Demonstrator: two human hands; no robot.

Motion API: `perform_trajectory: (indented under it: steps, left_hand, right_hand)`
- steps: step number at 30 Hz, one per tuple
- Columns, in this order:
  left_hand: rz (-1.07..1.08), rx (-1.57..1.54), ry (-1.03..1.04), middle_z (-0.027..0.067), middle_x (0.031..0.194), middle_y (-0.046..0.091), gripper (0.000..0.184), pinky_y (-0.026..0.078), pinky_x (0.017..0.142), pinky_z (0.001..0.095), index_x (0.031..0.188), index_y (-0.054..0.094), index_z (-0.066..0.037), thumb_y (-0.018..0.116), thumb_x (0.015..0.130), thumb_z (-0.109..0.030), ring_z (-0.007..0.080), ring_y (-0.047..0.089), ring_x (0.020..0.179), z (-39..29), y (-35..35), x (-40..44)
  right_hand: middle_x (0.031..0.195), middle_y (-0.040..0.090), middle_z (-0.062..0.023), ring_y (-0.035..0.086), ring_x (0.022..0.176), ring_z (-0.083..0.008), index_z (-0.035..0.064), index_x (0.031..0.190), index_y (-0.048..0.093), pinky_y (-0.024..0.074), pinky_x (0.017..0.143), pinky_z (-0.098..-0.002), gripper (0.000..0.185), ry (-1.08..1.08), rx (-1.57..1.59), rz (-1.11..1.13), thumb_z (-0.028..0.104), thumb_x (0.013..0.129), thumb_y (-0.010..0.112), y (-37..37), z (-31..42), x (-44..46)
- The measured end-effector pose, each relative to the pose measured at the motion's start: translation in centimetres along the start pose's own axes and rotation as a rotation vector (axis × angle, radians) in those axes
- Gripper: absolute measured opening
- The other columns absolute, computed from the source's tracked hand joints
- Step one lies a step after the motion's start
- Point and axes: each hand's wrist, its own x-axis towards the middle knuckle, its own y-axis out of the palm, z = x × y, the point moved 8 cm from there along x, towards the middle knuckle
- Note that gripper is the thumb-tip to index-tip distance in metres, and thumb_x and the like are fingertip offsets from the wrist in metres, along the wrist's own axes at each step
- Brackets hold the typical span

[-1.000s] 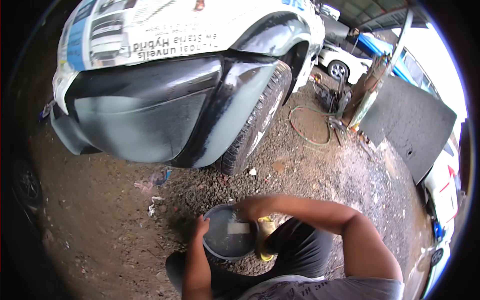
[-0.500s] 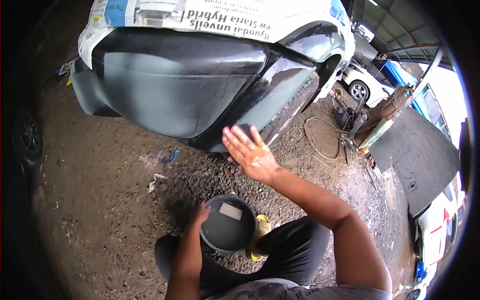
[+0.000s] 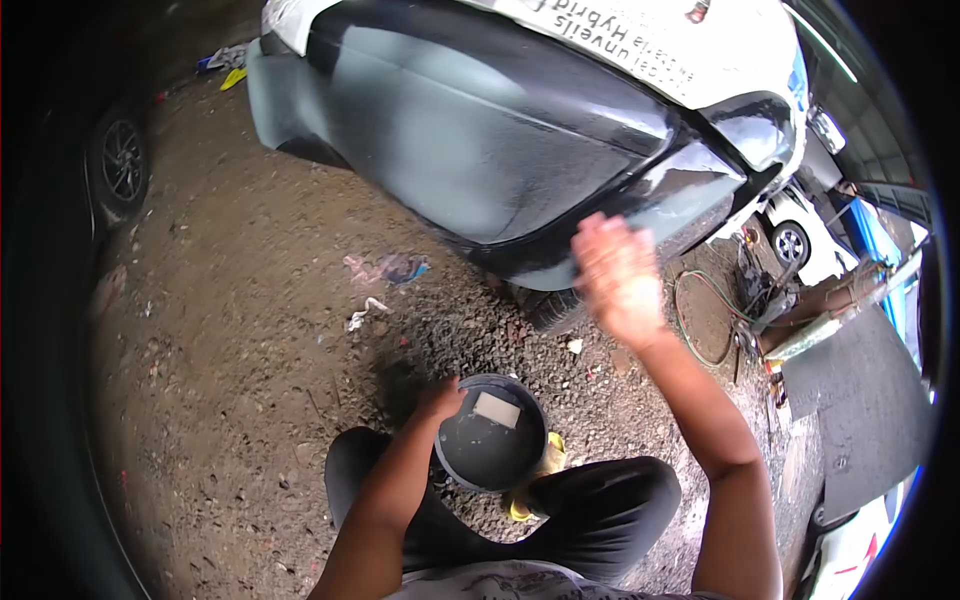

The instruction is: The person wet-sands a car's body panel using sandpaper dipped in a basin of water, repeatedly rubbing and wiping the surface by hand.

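My right hand, blurred by motion, is stretched out with its palm toward the lower edge of a car's body panel. The panel is glossy black with dull grey patches. Whether the fingers touch it or cover something is hidden. My left hand grips the left rim of a round black tub on the ground between my knees. Inside the tub lies a pale rectangular block.
Newspaper covers the upper car body. A dark tyre shows beneath the panel. Rag scraps lie on the gravel. To the right are a looped hose, a dark board and a white car.
The view has turned, so the car and tub appear farther right. My right hand is still near the panel's lower edge, now blurred. The left hand keeps its hold on the tub.
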Motion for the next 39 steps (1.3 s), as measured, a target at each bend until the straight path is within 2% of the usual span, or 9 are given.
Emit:
perform_trajectory:
  steps: [5, 8, 12, 14, 16, 25, 30, 35, 39]
  left_hand:
    - [0.032, -0.038, -0.013, 0.0221, 0.148, 0.053, 0.064, 0.046, 0.109, 0.0467, 0.155, 0.041, -0.009, 0.052, 0.101, -0.043, 0.0393, 0.054, 0.133, -1.0, -0.7, -1.0]
    - [-0.075, -0.052, 0.057, 0.0217, 0.139, 0.059, 0.055, 0.048, 0.104, 0.0488, 0.145, 0.052, -0.01, 0.059, 0.098, -0.038, 0.04, 0.057, 0.128, -2.0, -1.5, -0.7]
    - [-0.649, -0.013, 0.284, 0.0179, 0.1, 0.069, 0.026, 0.054, 0.088, 0.049, 0.104, 0.073, -0.007, 0.068, 0.088, -0.027, 0.0352, 0.068, 0.096, -6.9, -5.9, -2.9]
    - [-0.372, 0.007, 0.292, 0.017, 0.102, 0.071, 0.022, 0.055, 0.086, 0.048, 0.102, 0.075, -0.008, 0.067, 0.088, -0.023, 0.0348, 0.069, 0.097, -8.6, -4.0, -2.8]
    - [-0.121, 0.096, 0.267, 0.0157, 0.106, 0.073, 0.022, 0.056, 0.085, 0.047, 0.103, 0.076, -0.01, 0.065, 0.088, -0.021, 0.0345, 0.07, 0.099, -8.1, -0.1, -2.9]
    - [0.507, 0.632, 0.283, 0.013, 0.123, 0.072, 0.027, 0.055, 0.092, 0.0476, 0.108, 0.078, -0.009, 0.065, 0.085, -0.014, 0.0292, 0.069, 0.112, -2.1, 14.1, -2.2]
    - [0.471, 0.402, 0.323, 0.0157, 0.122, 0.072, 0.03, 0.054, 0.094, 0.0454, 0.11, 0.077, -0.007, 0.061, 0.085, -0.01, 0.0319, 0.068, 0.113, -1.6, 16.9, 0.6]
    - [0.249, 0.173, 0.302, 0.0205, 0.117, 0.072, 0.032, 0.054, 0.087, 0.0452, 0.117, 0.071, -0.004, 0.059, 0.09, -0.016, 0.0388, 0.07, 0.103, -5.9, 3.9, -2.2]
    - [0.059, -0.202, 0.193, 0.0233, 0.114, 0.071, 0.055, 0.055, 0.087, 0.0432, 0.127, 0.062, -0.003, 0.06, 0.097, -0.048, 0.0359, 0.07, 0.107, -6.2, -1.4, -1.4]
  right_hand:
    - [0.166, 0.028, -0.0197, 0.022, 0.155, -0.0385, 0.0043, 0.159, 0.031, 0.013, 0.126, -0.057, 0.072, 0.285, -0.071, -0.339, 0.019, 0.096, 0.063, -4.3, -2.6, 1.7]
    - [0.167, 0.025, -0.0199, 0.017, 0.156, -0.0372, -0.0006, 0.155, 0.035, 0.015, 0.126, -0.0563, 0.07, 0.084, 0.082, 0.008, 0.023, 0.096, 0.063, 1.0, 5.3, -0.6]
    - [0.154, 0.042, -0.0277, 0.038, 0.145, -0.0443, -0.0079, 0.147, 0.042, 0.0286, 0.122, -0.0525, 0.072, 0.041, 0.506, 0.29, 0.009, 0.082, 0.067, 3.6, 13.1, -5.0]
    - [0.14, 0.056, -0.026, 0.058, 0.125, -0.0423, -0.0019, 0.141, 0.051, 0.049, 0.105, -0.0478, 0.055, 0.209, 0.721, 0.624, 0.015, 0.089, 0.061, 9.0, 15.7, -9.7]
    - [0.129, 0.064, -0.0258, 0.065, 0.114, -0.0404, 0.0012, 0.132, 0.059, 0.0524, 0.098, -0.0476, 0.041, 0.402, 0.89, 1.032, 0.019, 0.096, 0.054, 13.5, 17.8, -13.8]
    - [0.119, 0.069, -0.025, 0.066, 0.113, -0.0412, 0.0042, 0.124, 0.067, 0.052, 0.1, -0.0489, 0.037, 0.167, 0.81, 1.183, 0.023, 0.096, 0.051, 28.0, 24.8, -29.8]
    - [0.125, 0.067, -0.0233, 0.068, 0.114, -0.0383, 0.002, 0.13, 0.062, 0.0528, 0.099, -0.0496, 0.043, 0.078, 0.634, 1.47, 0.022, 0.092, 0.056, 27.2, 29.4, -32.0]
    - [0.115, 0.071, -0.0203, 0.069, 0.104, -0.0379, 0.0096, 0.125, 0.068, 0.056, 0.09, -0.0467, 0.038, -0.091, 0.802, 1.324, 0.014, 0.088, 0.06, 27.9, 27.2, -28.1]
    - [0.11, 0.069, -0.0158, 0.069, 0.095, -0.028, 0.0024, 0.127, 0.062, 0.0611, 0.069, -0.0387, 0.035, 0.713, 1.283, 1.256, 0.01, 0.093, 0.06, 23.3, 18.5, -19.2]
